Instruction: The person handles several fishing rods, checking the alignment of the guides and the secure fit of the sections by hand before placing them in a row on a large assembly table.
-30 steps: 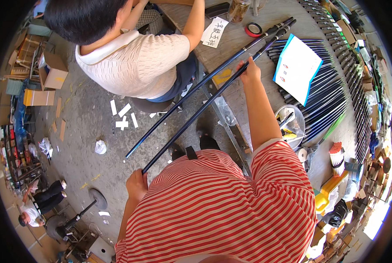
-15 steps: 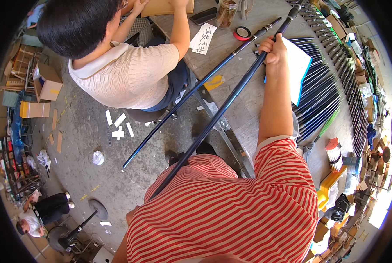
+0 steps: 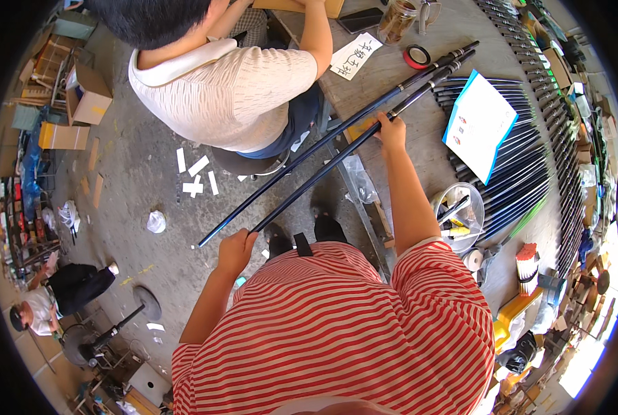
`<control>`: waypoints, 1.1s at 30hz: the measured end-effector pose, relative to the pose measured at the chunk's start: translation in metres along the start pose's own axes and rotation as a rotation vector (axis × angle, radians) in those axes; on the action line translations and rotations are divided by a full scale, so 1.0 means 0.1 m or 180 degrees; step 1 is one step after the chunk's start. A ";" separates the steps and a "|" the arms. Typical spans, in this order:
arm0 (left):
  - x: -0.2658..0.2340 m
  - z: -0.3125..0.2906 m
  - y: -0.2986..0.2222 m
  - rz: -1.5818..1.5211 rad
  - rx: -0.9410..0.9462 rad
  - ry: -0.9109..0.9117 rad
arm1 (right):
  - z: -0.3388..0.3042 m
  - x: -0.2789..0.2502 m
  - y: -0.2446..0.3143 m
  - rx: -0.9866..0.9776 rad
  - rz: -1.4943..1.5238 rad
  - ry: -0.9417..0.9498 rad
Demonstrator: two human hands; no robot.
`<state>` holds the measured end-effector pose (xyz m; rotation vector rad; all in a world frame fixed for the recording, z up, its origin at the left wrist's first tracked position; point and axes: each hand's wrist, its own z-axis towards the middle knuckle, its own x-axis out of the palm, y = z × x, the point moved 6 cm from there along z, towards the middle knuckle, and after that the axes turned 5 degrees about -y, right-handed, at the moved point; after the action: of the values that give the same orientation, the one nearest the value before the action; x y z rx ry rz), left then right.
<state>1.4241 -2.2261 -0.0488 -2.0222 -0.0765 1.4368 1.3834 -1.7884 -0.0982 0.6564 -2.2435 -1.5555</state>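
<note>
A long dark telescopic rod, apparently a fishing rod (image 3: 323, 171), runs slantwise before me. My left hand (image 3: 237, 250) is closed round its near lower end. Farther up, my right hand (image 3: 392, 131) grips the same rod over the table edge. A second blue-black rod (image 3: 271, 182) lies almost parallel, its upper end over the table and its lower end out above the floor. On the tabletop near my right arm, a blue-edged white sheet (image 3: 480, 128) rests on a fan of several dark rods (image 3: 520, 190).
A co-worker in a cream shirt (image 3: 219, 90) sits at the table (image 3: 340, 90). A tape roll (image 3: 417, 57), a glass jar (image 3: 396, 22) and a clear tub (image 3: 439, 205) stand on it. Paper strips (image 3: 198, 166) litter the floor. Another person (image 3: 42, 308) is at lower left.
My left hand has come into view, holding the rod's near end. My right hand has moved down and nearer along the rod, which has shifted closer to the second one.
</note>
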 end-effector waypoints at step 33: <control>-0.54 -1.58 0.07 -0.1338 -0.0124 0.0855 | 0.27 -0.31 1.95 0.0657 0.3679 0.3412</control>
<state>1.5369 -2.3268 0.0226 -2.0581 -0.3916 0.9044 1.3598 -1.6928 0.0750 0.0672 -1.3993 -0.2448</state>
